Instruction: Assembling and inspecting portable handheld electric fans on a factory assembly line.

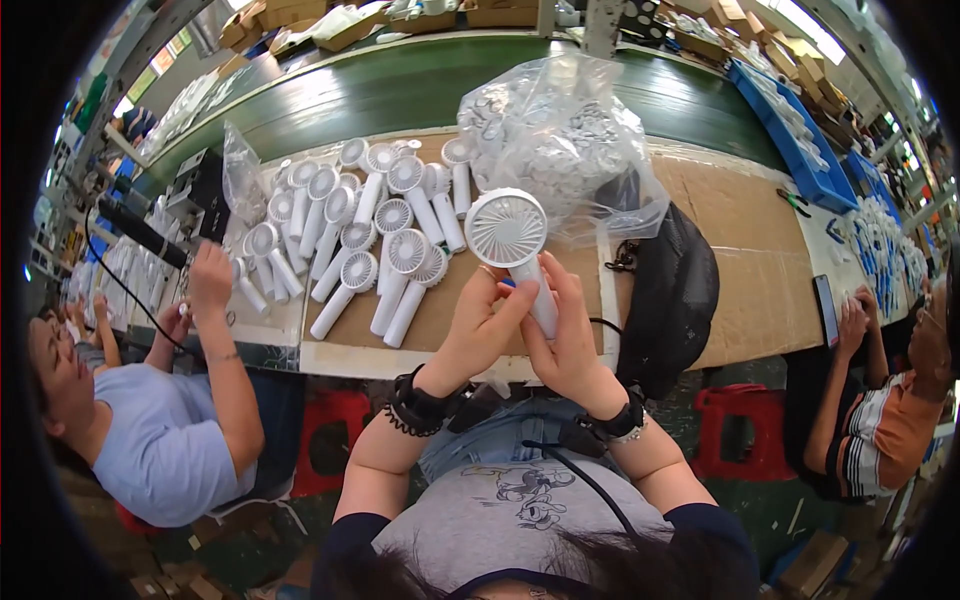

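Observation:
Between my two hands I hold a white handheld fan (506,230) by its handle, its round grille up and facing me. My left hand (480,320) grips the handle from the left, the thumb lying across it beside a small blue spot. Around the handle's right side and lower end my right hand (568,335) is closed. Just left of my hands, many more white handheld fans (408,252) lie in a loose pile on the cardboard-covered table. Beyond the held fan stands a clear plastic bag (560,130) full of small pale parts.
A black bag (672,300) lies right of my hands on the cardboard (750,260). A green conveyor belt (400,90) runs behind the table. One co-worker (170,430) holds a black power tool (140,230) at left; another (880,420) sits at right near a phone (825,310) and blue bin (795,135).

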Demonstrator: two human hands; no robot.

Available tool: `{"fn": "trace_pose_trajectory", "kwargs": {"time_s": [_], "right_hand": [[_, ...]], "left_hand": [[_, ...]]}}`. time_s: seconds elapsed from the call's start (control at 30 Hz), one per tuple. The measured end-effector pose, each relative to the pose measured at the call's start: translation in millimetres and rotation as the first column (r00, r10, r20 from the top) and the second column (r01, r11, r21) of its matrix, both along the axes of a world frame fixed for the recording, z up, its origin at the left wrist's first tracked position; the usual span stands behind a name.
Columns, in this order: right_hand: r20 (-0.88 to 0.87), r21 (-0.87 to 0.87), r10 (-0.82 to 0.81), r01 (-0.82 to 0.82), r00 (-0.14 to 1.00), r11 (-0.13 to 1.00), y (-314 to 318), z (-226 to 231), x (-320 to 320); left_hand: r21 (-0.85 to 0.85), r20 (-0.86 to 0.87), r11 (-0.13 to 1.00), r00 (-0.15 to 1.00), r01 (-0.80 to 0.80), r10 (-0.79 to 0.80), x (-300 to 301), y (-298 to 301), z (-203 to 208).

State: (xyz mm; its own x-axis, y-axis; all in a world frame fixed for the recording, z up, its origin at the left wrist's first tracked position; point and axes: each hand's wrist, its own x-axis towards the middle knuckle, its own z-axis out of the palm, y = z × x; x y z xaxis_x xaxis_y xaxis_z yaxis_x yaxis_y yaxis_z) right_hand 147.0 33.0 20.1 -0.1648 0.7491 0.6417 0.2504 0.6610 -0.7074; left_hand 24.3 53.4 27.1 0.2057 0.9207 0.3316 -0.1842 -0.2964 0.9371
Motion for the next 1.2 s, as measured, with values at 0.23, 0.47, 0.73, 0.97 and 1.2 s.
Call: {"fn": "trace_pose_trajectory", "kwargs": {"time_s": [0.23,0.47,0.73,0.97,1.2], "right_hand": [[-0.058,-0.095,0.168,-0.173,0.984,0.980,-5.7,-10.5,-10.8],[-0.169,-0.173,0.255,-0.283,0.952,0.943,-6.5,-41.8,-2.5],[-0.075,-0.375,0.218,-0.231,0.973,0.898,-12.1,-58.0,-6.6],[0.135,-0.401,0.242,-0.170,0.961,0.900,-10.5,-53.8,-12.2],[0.294,-0.236,0.213,-0.145,0.932,0.961,-9.6,-54.7,-13.6]], "left_hand": [[-0.259,0.305,0.963,0.952,0.077,0.006,-7.3,-8.6,-0.8],[-0.178,0.231,0.983,0.969,-0.045,0.086,-17.0,-12.1,-1.5],[-0.144,0.103,0.982,0.985,-0.121,0.137,-33.3,-15.5,-1.5],[-0.261,0.194,0.965,0.977,-0.036,0.089,-37.5,-19.7,1.4],[-0.228,0.211,0.973,0.975,-0.026,0.075,-41.3,-21.9,-0.8]]}}
